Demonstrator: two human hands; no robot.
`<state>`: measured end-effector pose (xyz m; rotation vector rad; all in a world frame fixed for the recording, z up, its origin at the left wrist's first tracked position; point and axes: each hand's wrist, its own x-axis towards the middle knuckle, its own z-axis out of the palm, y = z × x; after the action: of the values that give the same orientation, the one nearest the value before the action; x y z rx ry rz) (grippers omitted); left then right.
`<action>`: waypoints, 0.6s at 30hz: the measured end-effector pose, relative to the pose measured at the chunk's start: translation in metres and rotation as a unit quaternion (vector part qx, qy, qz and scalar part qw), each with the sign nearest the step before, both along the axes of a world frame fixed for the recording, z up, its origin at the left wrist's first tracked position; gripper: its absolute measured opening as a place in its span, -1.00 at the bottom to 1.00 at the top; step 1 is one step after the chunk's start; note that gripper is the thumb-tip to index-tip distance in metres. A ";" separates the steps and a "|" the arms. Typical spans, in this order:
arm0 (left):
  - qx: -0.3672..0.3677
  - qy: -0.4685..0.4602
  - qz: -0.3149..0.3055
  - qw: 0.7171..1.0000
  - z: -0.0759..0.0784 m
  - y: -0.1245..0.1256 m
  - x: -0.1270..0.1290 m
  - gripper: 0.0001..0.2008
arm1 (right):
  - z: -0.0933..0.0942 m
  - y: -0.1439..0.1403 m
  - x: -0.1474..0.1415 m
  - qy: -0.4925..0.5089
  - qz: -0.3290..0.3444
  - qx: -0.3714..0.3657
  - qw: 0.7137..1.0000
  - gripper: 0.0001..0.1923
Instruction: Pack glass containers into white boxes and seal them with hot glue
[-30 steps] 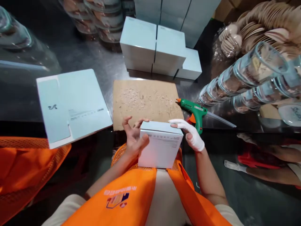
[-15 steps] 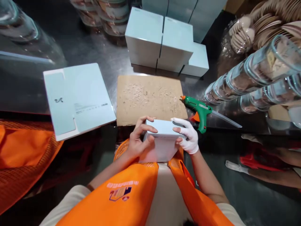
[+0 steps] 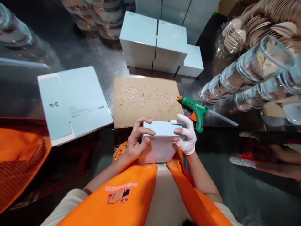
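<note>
Close to my chest, at the table's front edge, I hold a pale blue-white box (image 3: 161, 146) between both hands. Bare-skinned, my left hand (image 3: 138, 139) grips the box's left side, fingers over its top edge. On the opposite side my right hand (image 3: 187, 135), in a white glove with some fingertips uncovered, grips the right end. Just beyond the box lies a flat cardboard piece (image 3: 145, 102) marked with dried bits. A green glue gun (image 3: 196, 110) with an orange nozzle and trigger rests to its right, a clear glue stick (image 3: 223, 117) poking out of its back.
Flattened white cartons (image 3: 87, 94) lie stacked at left, overhanging the front edge. Finished-looking white boxes (image 3: 138, 40) stand at the back. Stacks of clear jars (image 3: 249, 69) lean at right, near wooden spoons (image 3: 235, 34). Another person's legs (image 3: 270, 163) show at lower right.
The view has shifted slightly, so the table's things sit a little further left. My right gloved fingers have lifted a little on the box's top edge; both hands still hold it.
</note>
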<state>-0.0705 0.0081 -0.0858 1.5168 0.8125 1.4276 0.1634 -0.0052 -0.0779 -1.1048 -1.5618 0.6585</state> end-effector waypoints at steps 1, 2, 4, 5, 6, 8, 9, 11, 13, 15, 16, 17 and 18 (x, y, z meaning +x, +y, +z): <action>-0.004 -0.008 0.002 1.000 -0.002 0.000 0.001 -0.71 | 0.002 0.002 0.001 -0.008 0.018 -0.005 1.000 -0.64; -0.004 -0.015 0.003 1.000 -0.003 0.000 0.002 -0.73 | 0.004 0.004 0.002 -0.011 0.034 -0.009 0.999 -0.67; -0.002 -0.027 0.004 1.000 -0.006 0.000 0.003 -0.77 | 0.007 0.009 0.006 -0.013 0.055 -0.028 0.998 -0.67; -0.005 -0.034 0.009 0.999 -0.006 0.000 0.004 -0.78 | 0.008 0.012 0.009 -0.008 0.058 -0.042 0.997 -0.60; -0.013 -0.042 0.017 0.999 -0.005 0.001 0.004 -0.76 | 0.009 0.012 0.013 0.004 0.054 -0.055 0.997 -0.41; -0.040 -0.070 0.049 0.996 -0.002 0.003 0.005 -0.72 | 0.009 0.008 0.022 0.044 0.027 -0.069 0.996 0.09; -0.055 -0.085 0.068 0.993 0.001 0.004 0.005 -0.70 | 0.008 0.002 0.026 0.064 0.008 -0.075 0.995 0.26; -0.071 -0.110 0.102 0.986 0.006 0.006 0.007 -0.68 | 0.004 -0.016 0.029 0.083 -0.007 -0.108 0.991 0.34; -0.074 -0.125 0.121 0.982 0.011 0.008 0.010 -0.67 | -0.001 -0.037 0.024 0.076 0.019 -0.186 0.979 0.30; -0.086 -0.139 0.123 0.979 0.015 0.011 0.013 -0.65 | -0.006 -0.052 0.014 0.078 0.027 -0.255 0.964 0.24; -0.090 -0.136 0.118 0.979 0.017 0.013 0.013 -0.66 | -0.008 -0.057 0.010 0.089 0.016 -0.272 0.958 0.21; -0.083 -0.120 0.111 0.983 0.019 0.016 0.012 -0.69 | -0.008 -0.058 0.008 0.103 -0.002 -0.277 0.955 0.18; -0.060 -0.087 0.108 0.989 0.021 0.020 0.008 -0.73 | -0.008 -0.058 0.007 0.117 -0.022 -0.274 0.954 0.16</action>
<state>-0.0620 0.0282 -0.0652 1.2232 0.9592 1.6123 0.1703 -0.0628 -0.0861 -1.4004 -1.1725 1.1917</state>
